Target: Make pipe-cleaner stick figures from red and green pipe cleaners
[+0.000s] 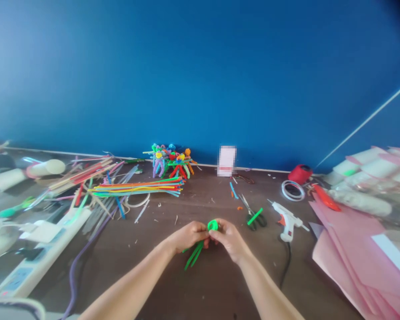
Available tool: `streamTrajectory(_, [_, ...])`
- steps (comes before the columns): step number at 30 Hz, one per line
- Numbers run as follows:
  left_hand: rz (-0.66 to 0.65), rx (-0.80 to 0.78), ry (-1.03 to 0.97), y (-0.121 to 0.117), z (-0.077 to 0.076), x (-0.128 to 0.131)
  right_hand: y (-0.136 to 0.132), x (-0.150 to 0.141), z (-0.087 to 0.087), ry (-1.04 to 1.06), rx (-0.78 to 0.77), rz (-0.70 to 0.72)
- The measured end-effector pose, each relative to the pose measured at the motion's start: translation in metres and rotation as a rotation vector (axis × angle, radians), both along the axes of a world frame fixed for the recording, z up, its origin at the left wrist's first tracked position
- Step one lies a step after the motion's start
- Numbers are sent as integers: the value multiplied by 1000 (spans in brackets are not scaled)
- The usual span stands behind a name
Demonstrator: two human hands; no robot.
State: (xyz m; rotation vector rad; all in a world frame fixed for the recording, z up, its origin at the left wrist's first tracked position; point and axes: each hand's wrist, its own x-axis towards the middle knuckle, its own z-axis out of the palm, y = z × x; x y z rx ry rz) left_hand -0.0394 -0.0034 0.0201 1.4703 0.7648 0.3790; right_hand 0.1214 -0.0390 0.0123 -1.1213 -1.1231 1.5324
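Both hands meet above the dark bench [195,298]. The left grip [190,236] is closed in a pinch at one side of a green coil [213,225]; the right grip [231,240] is closed on the opposite side, its thumb over the coil's lower edge. The coil thus lies between the two grips, raised toward the viewer. Slender green stems [195,257] extend below the left grip; where they join the coil is hidden by the fingers.

Left of the grips, nearest the viewer: a white power strip [50,249] and a purple cord [72,275]. Right of and slightly beyond the grips: scissors [245,205] with a green piece [255,216] across the handles; farther right, a white glue gun [288,220], then pink sheets [350,249].

Beyond the grips, to the left: a bundle of multicoloured stems [140,186]; behind it, a cluster of fuzzy coloured figures [173,162]. Beyond the grips, slightly right: a pixelated white object [226,160], near the blue wall [200,75].
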Motion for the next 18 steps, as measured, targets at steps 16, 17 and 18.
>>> streamTrajectory(16, [163,-97,-33,0,-8,2,-18,-2,15,-441,254,-1])
streamTrajectory(17, [186,-130,-67,0,-9,2,-24,-1,17,-579,336,-16])
streamTrajectory(18, [200,-156,-104,0,-10,2,-31,1,19,-707,402,-25])
